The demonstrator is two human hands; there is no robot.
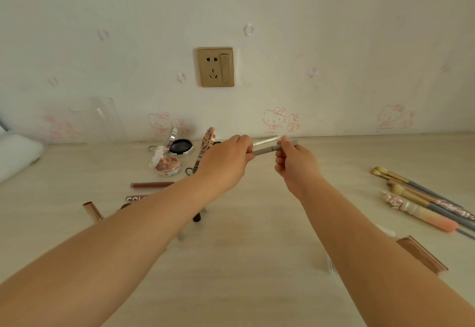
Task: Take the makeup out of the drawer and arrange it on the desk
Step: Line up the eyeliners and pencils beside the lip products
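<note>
Both hands are stretched out over the back of the desk (231, 262). My left hand (226, 157) grips two slim makeup pens, a silver one (264, 140) and a grey one (267, 149), by their left ends. My right hand (293, 159) pinches the right part of the grey pen. Left of my hands lie an open black compact (180, 145), a pink compact (167, 165), a brown lip-gloss tube (151, 185), a rose-gold lipstick (93, 211) and small scissors (194, 166). Several makeup brushes (421, 198) lie at the right.
A wall with a gold socket (216, 66) closes the desk's back edge. A clear plastic stand (108, 118) is at the back left, a white cloth (18, 154) at the far left. A brown flat case (421, 254) lies near my right forearm.
</note>
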